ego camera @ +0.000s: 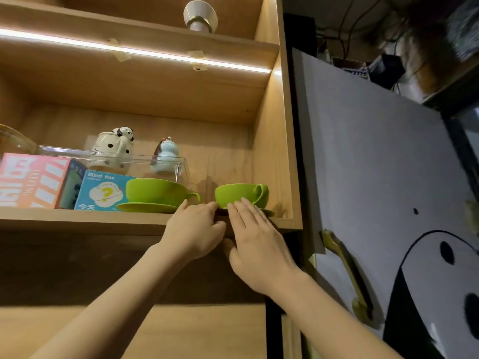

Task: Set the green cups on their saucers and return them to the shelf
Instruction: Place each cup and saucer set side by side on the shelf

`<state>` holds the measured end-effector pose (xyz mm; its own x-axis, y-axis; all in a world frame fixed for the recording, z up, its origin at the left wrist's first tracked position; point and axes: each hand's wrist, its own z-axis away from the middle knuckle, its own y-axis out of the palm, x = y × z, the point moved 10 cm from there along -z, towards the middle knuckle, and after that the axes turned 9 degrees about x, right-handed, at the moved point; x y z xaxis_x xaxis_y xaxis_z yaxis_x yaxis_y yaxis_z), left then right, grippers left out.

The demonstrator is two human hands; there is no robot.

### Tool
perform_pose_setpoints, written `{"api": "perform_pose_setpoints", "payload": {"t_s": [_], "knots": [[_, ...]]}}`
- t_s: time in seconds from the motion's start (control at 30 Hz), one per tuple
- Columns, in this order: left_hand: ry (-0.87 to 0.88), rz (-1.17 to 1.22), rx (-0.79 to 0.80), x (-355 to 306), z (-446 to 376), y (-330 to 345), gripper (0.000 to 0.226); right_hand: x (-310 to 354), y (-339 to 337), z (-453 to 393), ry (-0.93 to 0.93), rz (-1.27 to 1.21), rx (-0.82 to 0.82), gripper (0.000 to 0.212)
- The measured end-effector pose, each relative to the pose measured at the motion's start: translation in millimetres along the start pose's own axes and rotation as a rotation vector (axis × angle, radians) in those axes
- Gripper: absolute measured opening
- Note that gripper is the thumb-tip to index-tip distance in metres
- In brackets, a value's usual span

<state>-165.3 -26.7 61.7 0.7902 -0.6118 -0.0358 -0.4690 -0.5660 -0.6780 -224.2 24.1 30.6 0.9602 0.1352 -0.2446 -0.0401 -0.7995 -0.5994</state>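
Note:
Two green cups stand on green saucers on the wooden shelf (77, 218). The left cup (155, 191) sits on its saucer (145, 208), handle pointing right. The right cup (236, 194) sits near the cabinet's right wall, and only the right rim of its saucer (267, 212) shows. My left hand (191, 229) rests on the shelf's front edge, fingertips at the left side of that saucer. The flat, spread fingers of my right hand (256, 237) lie against the right cup's base, and its thumb is under the shelf edge. Neither hand grips anything.
Behind the left cup are a blue "Blind Box" carton (101, 193), a pink box (28, 180) and a clear riser (116, 156) carrying a spotted mug (114, 149) and a pale blue figurine (164, 156). The open cabinet door with a brass handle (344, 270) hangs at right.

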Motion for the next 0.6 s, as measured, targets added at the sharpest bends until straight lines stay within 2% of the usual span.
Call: {"api": "perform_pose_setpoints", "payload": {"t_s": [0.1, 0.4, 0.6], "knots": [[0.018, 0.013, -0.012, -2.2, 3.9, -1.1, 0.043, -10.6, 1.0, 2.4, -0.001, -0.060, -0.002, 0.062], [0.108, 0.070, -0.107, -22.9, 14.8, -2.7, 0.068, -34.7, 2.0, 8.5, 0.064, -0.085, 0.027, 0.063], [0.193, 0.049, -0.128, -36.3, 19.1, 4.3, 0.064, -55.8, 9.7, 9.2, 0.122, 0.022, 0.010, 0.064]]}}
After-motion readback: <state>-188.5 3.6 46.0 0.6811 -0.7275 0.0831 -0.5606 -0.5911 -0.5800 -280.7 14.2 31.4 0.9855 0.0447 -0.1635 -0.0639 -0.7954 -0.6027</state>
